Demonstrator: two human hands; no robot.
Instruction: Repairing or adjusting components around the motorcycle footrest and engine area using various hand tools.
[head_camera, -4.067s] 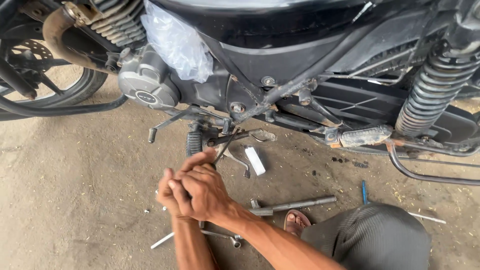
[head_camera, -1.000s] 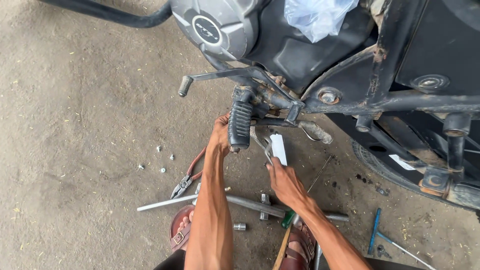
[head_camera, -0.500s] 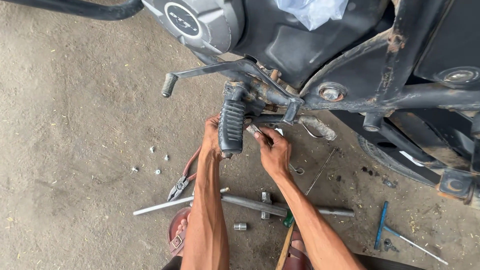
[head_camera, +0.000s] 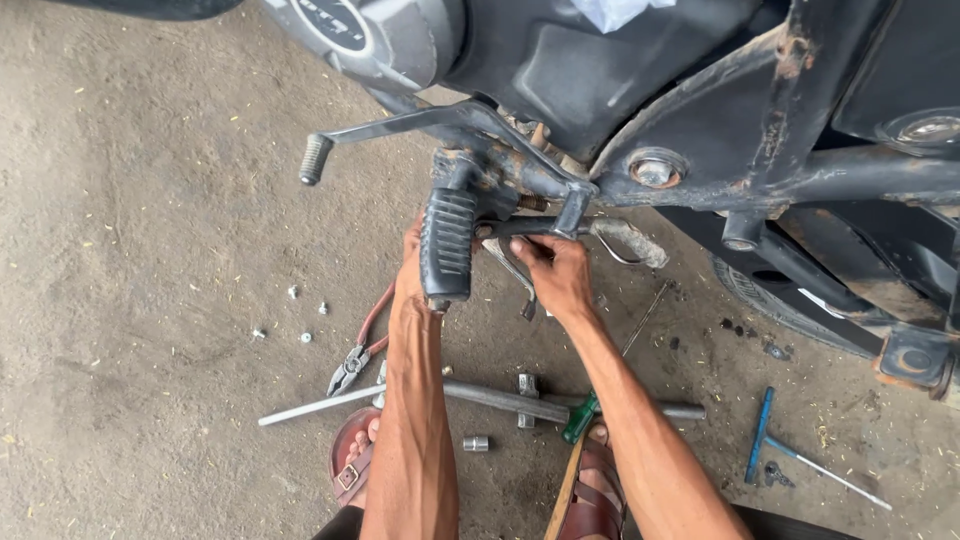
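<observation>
Left hand (head_camera: 410, 262) is closed behind the black rubber footpeg (head_camera: 447, 243), low on the motorcycle frame (head_camera: 720, 170); right hand (head_camera: 556, 275) is clamped on a thin metal tool (head_camera: 515, 270) just beside it, hands close but apart. Judgement: steady the footpeg firmly and seat the tool squarely at the rusty bracket (head_camera: 520, 172). The fastener itself is hidden.

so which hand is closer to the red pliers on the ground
Left. The left hand is up behind the black footpeg, its forearm passing right beside the pliers. The right hand grips a metal bar under the motorbike frame, farther off across the left arm.
</observation>
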